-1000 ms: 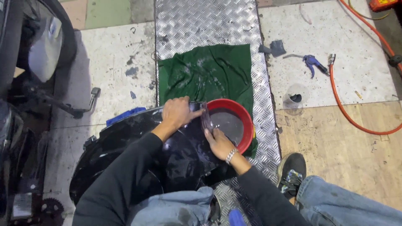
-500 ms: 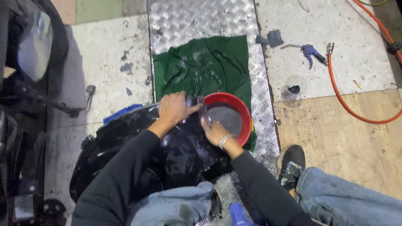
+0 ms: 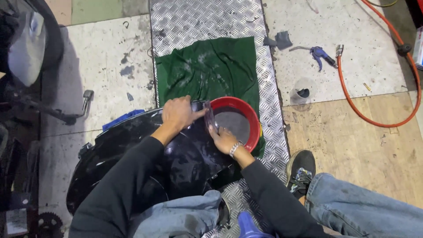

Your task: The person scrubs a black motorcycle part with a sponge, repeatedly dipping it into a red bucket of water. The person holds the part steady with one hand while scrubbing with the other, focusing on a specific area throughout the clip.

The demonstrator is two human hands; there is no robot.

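Left hand (image 3: pixel 176 113) presses flat on a wet black panel (image 3: pixel 176 163). Right hand (image 3: pixel 222 139) pinches a clear film (image 3: pixel 209 118) beside a red bowl (image 3: pixel 253 119), likely mid-application; smoothing it needs steady pressure.

Light falls from overhead, even and fairly bright across the pale concrete floor (image 3: pixel 110 66) and the ribbed metal tread plate (image 3: pixel 207 17), whose raised pattern gives off a soft silvery sheen. The glossy black plastic body panel (image 3: pixel 145 158) carries scattered white glints and wet highlights near the left hand (image 3: pixel 178 113) and right hand (image 3: pixel 224 139). The left edge sinks into deep shadow, where dark machine parts lose their detail, and a broad shadow spreads onto the floor beside them. The red round basin (image 3: pixel 253 121) and crumpled green cloth (image 3: pixel 211 70) stay crisp and saturated. Focus is sharp throughout; the straight floor seams bend slightly toward the frame edges.
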